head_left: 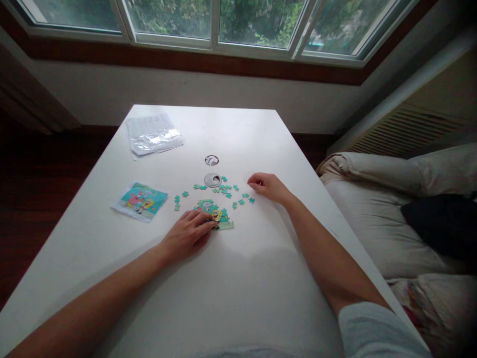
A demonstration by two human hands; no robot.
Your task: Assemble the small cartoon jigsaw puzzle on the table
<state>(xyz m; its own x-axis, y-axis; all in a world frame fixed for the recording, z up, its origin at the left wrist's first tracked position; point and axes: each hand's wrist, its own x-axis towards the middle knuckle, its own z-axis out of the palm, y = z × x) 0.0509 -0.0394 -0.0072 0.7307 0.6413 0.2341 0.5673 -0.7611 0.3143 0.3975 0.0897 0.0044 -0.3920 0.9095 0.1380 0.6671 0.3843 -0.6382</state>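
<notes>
A small cluster of joined puzzle pieces (214, 211) lies mid-table, teal with a yellow cartoon figure. My left hand (186, 232) rests flat on the table with its fingertips pressed on the near left edge of that cluster. Several loose teal puzzle pieces (227, 190) are scattered just beyond it. My right hand (266, 185) sits to the right of the loose pieces, fingers curled in a pinch near the table; what is in them, if anything, is too small to see.
A cartoon reference picture (140, 200) lies at the left of the white table (238, 278). A clear plastic bag on paper (152, 135) is at the far left. A small round tin (212, 179) and its lid (211, 160) sit beyond the pieces. A cushioned sofa (391, 219) flanks the right.
</notes>
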